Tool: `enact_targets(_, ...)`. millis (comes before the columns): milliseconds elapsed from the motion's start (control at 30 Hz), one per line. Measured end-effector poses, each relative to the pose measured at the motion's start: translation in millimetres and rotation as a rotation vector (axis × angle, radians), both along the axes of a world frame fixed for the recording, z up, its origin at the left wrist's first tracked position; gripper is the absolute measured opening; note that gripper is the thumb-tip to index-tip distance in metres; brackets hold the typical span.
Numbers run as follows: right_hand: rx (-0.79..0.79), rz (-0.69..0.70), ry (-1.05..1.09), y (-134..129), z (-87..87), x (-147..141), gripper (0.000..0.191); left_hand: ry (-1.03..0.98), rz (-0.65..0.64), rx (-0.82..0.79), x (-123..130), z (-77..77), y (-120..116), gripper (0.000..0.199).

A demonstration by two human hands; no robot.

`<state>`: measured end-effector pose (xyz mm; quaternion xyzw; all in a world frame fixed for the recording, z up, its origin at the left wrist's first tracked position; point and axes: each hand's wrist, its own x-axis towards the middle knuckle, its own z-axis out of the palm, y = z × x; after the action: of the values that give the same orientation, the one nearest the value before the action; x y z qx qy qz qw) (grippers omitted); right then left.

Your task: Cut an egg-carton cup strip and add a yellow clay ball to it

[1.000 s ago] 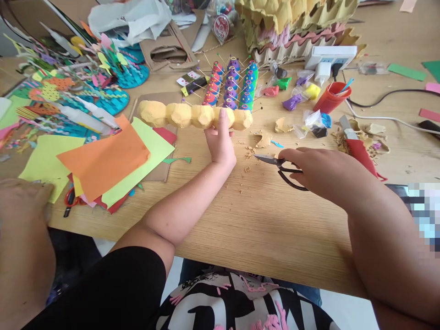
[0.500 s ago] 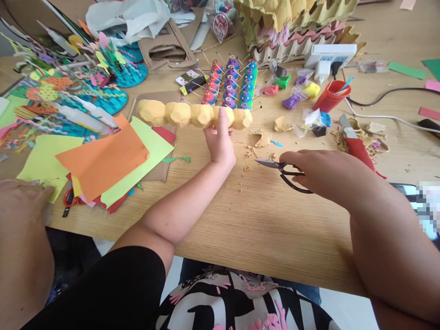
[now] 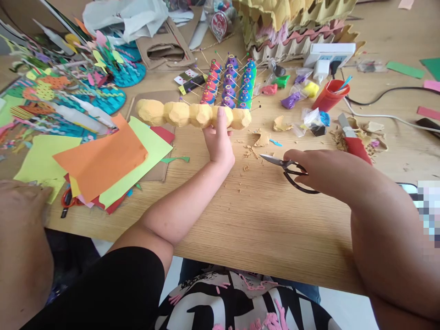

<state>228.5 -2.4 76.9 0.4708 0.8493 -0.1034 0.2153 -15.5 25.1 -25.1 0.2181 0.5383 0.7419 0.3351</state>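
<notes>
A yellow egg-carton strip with rounded bumps is held up level in my left hand, its thumb lying over the near side. To the right, my right hand grips black-handled scissors by the loops, blades pointing left above the table. The blades look closed and do not touch the strip. Just behind the strip stand a red bumpy strip, a purple one and a blue-green one, with pins sticking out. Carton scraps lie between my hands.
Orange paper and green sheets lie at the left, beside another person's hand. Behind them are colourful crafts. A red cup, clay packets, a power strip and stacked egg trays occupy the back right.
My right hand has moved slightly right with the scissors, whose tilt has changed a little. The strip in my left hand has barely shifted.
</notes>
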Motion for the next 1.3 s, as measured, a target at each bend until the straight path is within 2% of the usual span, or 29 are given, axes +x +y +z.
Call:
enact_targets(200, -0.007, -0.004, 0.033, 0.3, 2.2, 2.7, 0.042, 0.002, -0.009, -0.004, 0.2, 1.1, -1.0, 0.047)
enact_targets(333, 0.005, 0.012, -0.023, 2.8, -5.0, 5.1, 0.046, 0.005, -0.019, 0.001, -0.2, 0.3, -0.4, 0.05)
enact_targets(467, 0.026, 0.006, -0.042, 4.4, -11.2, 10.4, 0.047, -0.013, -0.005, 0.0, 1.0, 2.0, -0.8, 0.043)
enact_targets(633, 0.052, -0.058, 0.034, 6.7, -7.1, 20.8, 0.046, -0.008, -0.013, 0.013, -1.0, -1.1, 0.2, 0.047)
enact_targets(800, 0.05, -0.015, 0.037, 2.6, -4.5, 12.1, 0.043, 0.016, -0.023, 0.014, -3.7, -6.2, 1.8, 0.054)
enact_targets(967, -0.003, -0.034, -0.064, -2.8, -2.3, -0.7, 0.047, 0.006, -0.024, 0.004, -3.1, -5.1, 1.9, 0.056)
enact_targets(1167, 0.053, -0.03, 0.013, -2.3, 0.8, 5.4, 0.04, 0.002, -0.024, 0.005, -2.7, -4.2, 1.8, 0.054)
enact_targets(1300, 0.042, 0.007, 0.039, -1.2, -1.5, 7.5, 0.045, -0.006, -0.007, 0.002, -1.7, -3.7, 1.4, 0.052)
